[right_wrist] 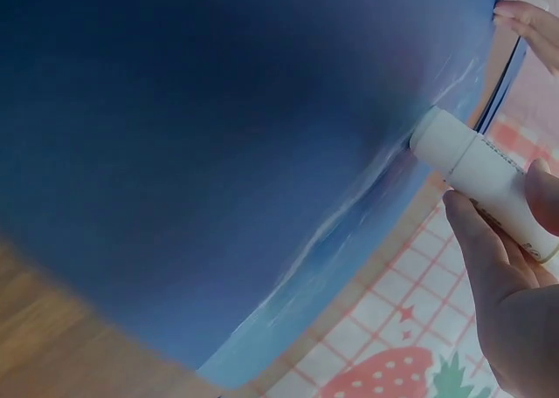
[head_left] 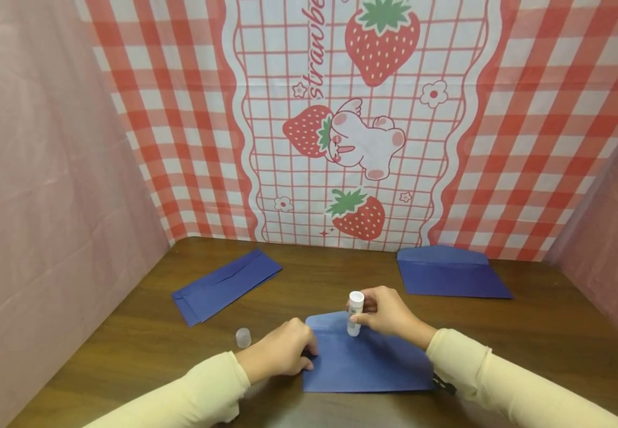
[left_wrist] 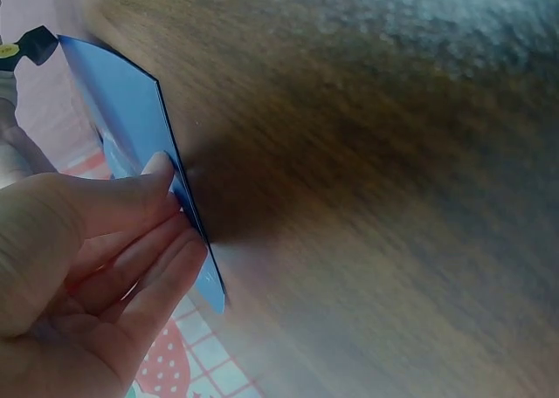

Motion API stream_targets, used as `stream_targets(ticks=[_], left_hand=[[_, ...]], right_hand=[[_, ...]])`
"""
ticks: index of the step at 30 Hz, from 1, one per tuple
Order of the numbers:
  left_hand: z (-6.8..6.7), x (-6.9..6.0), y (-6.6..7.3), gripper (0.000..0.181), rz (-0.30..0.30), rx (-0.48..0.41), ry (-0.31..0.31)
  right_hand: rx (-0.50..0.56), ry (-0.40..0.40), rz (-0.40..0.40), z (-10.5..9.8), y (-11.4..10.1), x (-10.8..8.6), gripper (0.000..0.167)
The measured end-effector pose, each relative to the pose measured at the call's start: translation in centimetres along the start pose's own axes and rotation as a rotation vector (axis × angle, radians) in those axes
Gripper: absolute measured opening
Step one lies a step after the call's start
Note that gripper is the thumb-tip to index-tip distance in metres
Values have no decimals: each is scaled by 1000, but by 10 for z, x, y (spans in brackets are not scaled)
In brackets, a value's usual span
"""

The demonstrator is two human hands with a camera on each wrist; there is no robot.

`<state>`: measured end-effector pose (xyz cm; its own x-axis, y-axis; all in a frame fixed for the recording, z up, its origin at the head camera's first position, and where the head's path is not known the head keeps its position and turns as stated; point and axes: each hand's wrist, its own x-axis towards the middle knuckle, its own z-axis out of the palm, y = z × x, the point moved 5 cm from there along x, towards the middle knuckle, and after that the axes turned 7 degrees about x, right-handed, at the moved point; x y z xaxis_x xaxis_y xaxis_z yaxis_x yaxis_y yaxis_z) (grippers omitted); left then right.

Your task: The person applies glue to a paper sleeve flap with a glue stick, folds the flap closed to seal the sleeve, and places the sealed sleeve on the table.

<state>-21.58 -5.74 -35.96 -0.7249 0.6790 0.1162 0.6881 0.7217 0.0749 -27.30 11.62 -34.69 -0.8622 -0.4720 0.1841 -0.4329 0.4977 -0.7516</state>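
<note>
Right hand (head_left: 386,314) has its grip closed around a white glue stick (right_wrist: 476,167), thumb on one side, fingers on the other. Stick is roughly upright over the blue envelope (head_left: 362,371), lower end touching the raised flap (head_left: 326,323) by the fold line. Printed text on the barrel, too small to read. Whitish streaks (right_wrist: 323,232) run along the fold in the right wrist view.

Left hand (head_left: 282,351) is at the envelope's left edge: narrow grip, fingers bent, thumb and fingertips holding that edge. Left wrist view has the thumb on the paper, other fingertips further along the same edge.

Envelope lies flat on the brown wooden worktop (head_left: 143,345), in front of the person, flap open and pointing away. Clear cap (head_left: 243,337) sits just left of the left hand, apart from the envelope. Dark item (head_left: 444,384) at the envelope's near right corner, partly behind the right sleeve (head_left: 523,380); can't tell what it is.

Back left: dark blue envelopes (head_left: 223,288), overlapping, lying at a slant. Back right: another blue envelope (head_left: 453,276), flap open toward the back. Both spots well apart from the hands.

Behind: red-and-white checked cloth (head_left: 191,119) with strawberry prints. Pink cloth (head_left: 47,178) on both sides. Sleeves pale yellow, long.
</note>
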Motion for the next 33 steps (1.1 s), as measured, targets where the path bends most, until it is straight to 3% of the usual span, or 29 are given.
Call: stream_targets(ticks=[15, 25, 33], left_hand=[[-3, 0, -2, 15, -3, -8, 8], [-2, 0, -3, 15, -12, -8, 0], [0, 0, -1, 14, -14, -22, -7]], right_hand=[[-48, 87, 51, -42, 24, -22, 20], [-45, 140, 90, -56, 35, -35, 27], [-55, 134, 103, -60, 39, -41, 25]])
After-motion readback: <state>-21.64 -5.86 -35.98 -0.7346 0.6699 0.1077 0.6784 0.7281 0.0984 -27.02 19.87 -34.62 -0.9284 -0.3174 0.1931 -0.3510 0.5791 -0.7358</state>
